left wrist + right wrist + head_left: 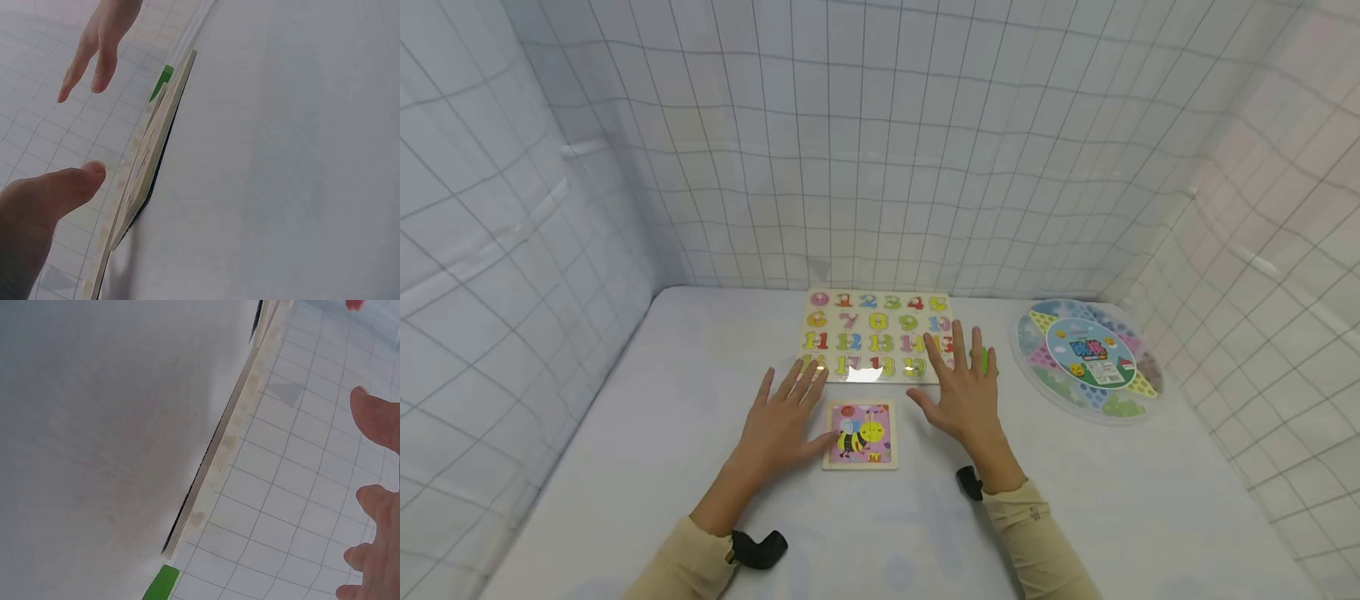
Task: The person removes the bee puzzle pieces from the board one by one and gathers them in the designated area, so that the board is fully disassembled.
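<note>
In the head view my left hand (778, 429) is held palm down with fingers spread, its thumb overlapping the left side of a small square bee jigsaw puzzle (872, 454). My right hand (966, 400), also spread and holding nothing, overlaps the lower right corner of a number puzzle board (880, 343). That board carries several rows of coloured numerals. Beside it a green object (985, 360) is partly hidden by the right fingers. Both wrist views show the hands raised above the table: the left thumb (78, 187) near the bee puzzle's edge, the right fingers (378, 503) apart from the board.
At the right lies a round, clear-covered game board (1037, 367) with a star pattern and a label in its middle. White cloth walls (865, 167) with a grid of dark lines enclose the white table (700, 350) at the back and both sides.
</note>
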Demonstrator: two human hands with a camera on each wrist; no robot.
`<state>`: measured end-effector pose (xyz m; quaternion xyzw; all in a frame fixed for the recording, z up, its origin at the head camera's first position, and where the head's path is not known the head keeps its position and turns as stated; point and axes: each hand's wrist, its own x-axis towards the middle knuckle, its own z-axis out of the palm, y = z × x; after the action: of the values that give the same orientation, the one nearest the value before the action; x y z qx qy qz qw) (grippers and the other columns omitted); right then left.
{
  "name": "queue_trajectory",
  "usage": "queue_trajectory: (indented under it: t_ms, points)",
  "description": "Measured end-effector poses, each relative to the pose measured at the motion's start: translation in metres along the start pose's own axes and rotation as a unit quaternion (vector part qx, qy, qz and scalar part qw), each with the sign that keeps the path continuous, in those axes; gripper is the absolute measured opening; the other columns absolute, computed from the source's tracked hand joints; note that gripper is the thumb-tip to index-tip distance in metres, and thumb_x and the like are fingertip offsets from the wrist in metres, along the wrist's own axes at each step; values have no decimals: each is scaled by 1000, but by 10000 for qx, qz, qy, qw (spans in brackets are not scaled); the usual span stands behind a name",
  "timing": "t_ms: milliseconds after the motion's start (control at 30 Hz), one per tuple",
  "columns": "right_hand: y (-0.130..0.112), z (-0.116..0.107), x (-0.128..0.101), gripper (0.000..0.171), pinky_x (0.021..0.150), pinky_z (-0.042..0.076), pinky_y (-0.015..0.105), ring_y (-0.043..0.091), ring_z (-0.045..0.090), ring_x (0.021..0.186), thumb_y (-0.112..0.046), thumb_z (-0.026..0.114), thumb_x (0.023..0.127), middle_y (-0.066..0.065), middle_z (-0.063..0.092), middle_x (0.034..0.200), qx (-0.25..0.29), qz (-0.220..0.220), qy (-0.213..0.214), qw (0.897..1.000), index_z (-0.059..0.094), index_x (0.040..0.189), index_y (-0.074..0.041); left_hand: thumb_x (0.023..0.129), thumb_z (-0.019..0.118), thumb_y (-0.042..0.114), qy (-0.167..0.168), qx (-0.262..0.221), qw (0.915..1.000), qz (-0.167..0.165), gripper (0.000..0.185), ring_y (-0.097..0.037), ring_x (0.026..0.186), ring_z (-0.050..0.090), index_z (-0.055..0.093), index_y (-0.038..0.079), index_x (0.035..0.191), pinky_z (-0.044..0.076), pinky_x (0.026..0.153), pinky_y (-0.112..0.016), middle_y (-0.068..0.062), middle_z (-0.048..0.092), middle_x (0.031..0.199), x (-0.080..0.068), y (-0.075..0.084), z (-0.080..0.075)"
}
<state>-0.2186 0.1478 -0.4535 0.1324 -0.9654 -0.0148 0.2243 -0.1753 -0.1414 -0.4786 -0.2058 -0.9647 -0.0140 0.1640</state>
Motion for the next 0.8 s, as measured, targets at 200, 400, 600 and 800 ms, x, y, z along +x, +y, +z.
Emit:
queue_trajectory:
  t_ms: [200, 400, 600, 800]
  points:
    - [0, 0, 1, 87, 106, 20, 63, 40, 4, 140, -74, 44, 75, 11, 7, 155, 62, 25, 38, 10000, 12, 146, -37, 74, 43, 77, -761, -780, 9940, 72, 96, -24, 141, 20, 28, 14, 145, 11, 114, -53, -4, 28, 151, -5, 3, 12]
    - [-1, 0, 2, 87, 106, 20, 62, 40, 4, 140, -74, 44, 74, 11, 5, 155, 72, 33, -48, 10000, 14, 146, -36, 69, 42, 82, -1132, -1206, 9861, 167, 101, -22, 141, 21, 29, 15, 145, 13, 114, -52, -1, 28, 151, -9, -2, 19]
    - [-3, 0, 3, 86, 107, 21, 61, 40, 6, 140, -73, 45, 75, 12, 5, 155, 171, 53, -221, 9996, 13, 146, -37, 65, 42, 85, -1228, -1399, 9825, 121, 106, -21, 141, 20, 28, 16, 145, 12, 114, -50, 1, 26, 151, -12, -6, 23]
    - [-10, -1, 2, 79, 103, 29, 58, 39, 22, 135, -66, 53, 76, 14, 28, 147, 520, 35, -642, 9966, 26, 144, -34, 65, 46, 83, -1134, -1587, 9807, 150, 105, -21, 140, 23, 31, 15, 144, 14, 114, -50, 0, 30, 150, -13, -5, 22]
